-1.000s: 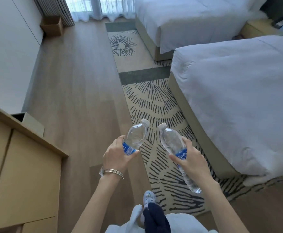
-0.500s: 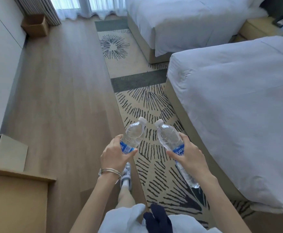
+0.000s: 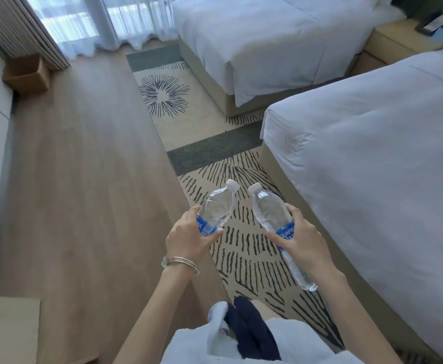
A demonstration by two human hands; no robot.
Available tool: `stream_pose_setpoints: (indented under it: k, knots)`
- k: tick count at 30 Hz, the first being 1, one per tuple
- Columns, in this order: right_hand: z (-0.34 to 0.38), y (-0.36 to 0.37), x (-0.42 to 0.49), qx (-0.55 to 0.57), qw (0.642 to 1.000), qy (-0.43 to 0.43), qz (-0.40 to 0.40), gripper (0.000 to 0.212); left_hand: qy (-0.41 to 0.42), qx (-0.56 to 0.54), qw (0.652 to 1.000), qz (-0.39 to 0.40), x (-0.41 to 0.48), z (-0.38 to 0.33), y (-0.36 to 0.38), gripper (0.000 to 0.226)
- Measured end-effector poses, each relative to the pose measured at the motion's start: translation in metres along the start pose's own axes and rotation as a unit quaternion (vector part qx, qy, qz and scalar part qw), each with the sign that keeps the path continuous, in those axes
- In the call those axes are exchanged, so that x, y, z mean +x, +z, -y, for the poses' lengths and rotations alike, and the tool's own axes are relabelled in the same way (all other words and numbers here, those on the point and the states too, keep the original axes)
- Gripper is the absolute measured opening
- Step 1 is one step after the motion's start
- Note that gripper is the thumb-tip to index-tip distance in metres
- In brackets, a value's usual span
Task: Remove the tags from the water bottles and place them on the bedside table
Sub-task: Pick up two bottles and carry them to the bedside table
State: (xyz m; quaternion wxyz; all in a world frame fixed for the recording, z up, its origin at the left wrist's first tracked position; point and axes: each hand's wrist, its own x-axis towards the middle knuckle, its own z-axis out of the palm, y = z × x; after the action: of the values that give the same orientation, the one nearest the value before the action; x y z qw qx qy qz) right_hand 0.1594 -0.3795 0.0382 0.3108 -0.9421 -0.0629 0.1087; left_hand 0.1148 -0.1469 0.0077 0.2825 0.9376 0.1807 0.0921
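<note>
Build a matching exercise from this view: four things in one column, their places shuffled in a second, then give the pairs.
Things
1. bottle showing a barcode
2. bottle showing its brand name
3. bedside table
4. brown box

Places
A. on the floor by the curtain
B. gripped in the right hand
C. top right, beyond the near bed
D. gripped in the left hand

Pairs: 1-D, 2-B, 3-C, 4-A

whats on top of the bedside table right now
The bedside table holds a dark flat item and a pale blue card; what they are is unclear. The near bed covers part of it.
</note>
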Motion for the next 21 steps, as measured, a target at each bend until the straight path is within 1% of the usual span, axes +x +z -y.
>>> stream_pose_setpoints:
  k: [4, 10, 14, 21]
  knots:
    - [0.006, 0.005, 0.046, -0.006, 1.000, 0.011, 0.011, 0.079, -0.007, -0.006, 1.000, 0.005, 0.044, 0.007, 0.010, 0.067]
    - [0.005, 0.007, 0.138, -0.001, 1.000, 0.020, 0.023, 0.079, -0.028, 0.003, 0.999, 0.032, 0.123, 0.004, 0.037, 0.070]
    - [0.007, -0.004, 0.215, -0.001, 0.999, 0.024, 0.027, 0.080, -0.024, 0.012, 0.999, 0.043, 0.197, -0.013, 0.053, 0.071]
    - [0.021, -0.044, 0.351, -0.024, 0.999, 0.023, 0.028, 0.082, -0.030, 0.008, 0.999, 0.029, 0.326, -0.053, 0.073, 0.068]
